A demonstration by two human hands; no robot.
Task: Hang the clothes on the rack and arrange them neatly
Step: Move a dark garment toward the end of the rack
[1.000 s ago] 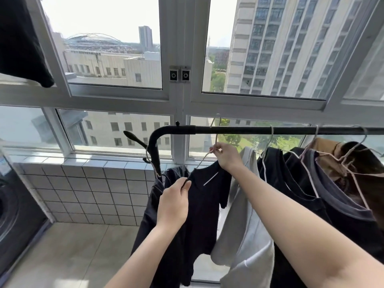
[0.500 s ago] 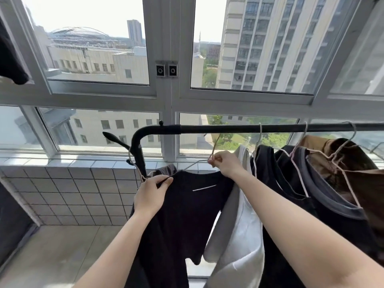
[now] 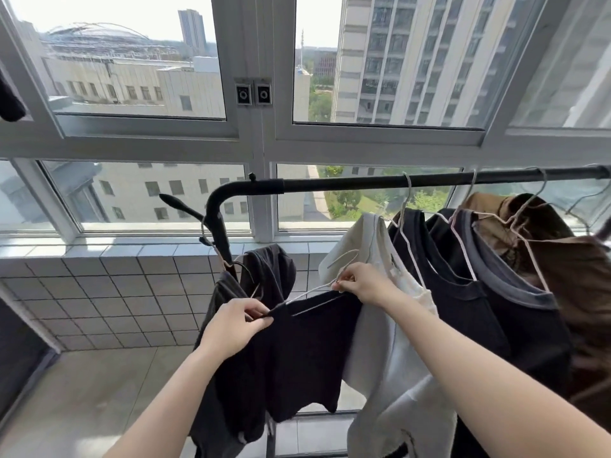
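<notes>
A black clothes rack bar [image 3: 363, 184] runs across the window at mid-height. Below it I hold a black shirt [image 3: 304, 355] on a thin wire hanger [image 3: 337, 264], whose hook is off the bar. My left hand [image 3: 236, 325] pinches the shirt's left shoulder. My right hand [image 3: 358, 283] grips the hanger's neck and the shirt's collar. On the bar to the right hang a white shirt [image 3: 386, 325], a black shirt [image 3: 439, 276], a grey-collared dark shirt [image 3: 515, 309] and a brown garment [image 3: 568, 269].
Another dark garment [image 3: 264, 269] hangs from the rack's curved left post [image 3: 216, 223]. A tiled low wall [image 3: 99, 292] and large windows [image 3: 132, 61] stand behind the rack. A dark appliance edge [image 3: 16, 358] sits at the far left on the tiled floor.
The hanger's hook has come down from the bar, and both hands have lowered the black shirt. The left hand moved from the shirt's front to its shoulder.
</notes>
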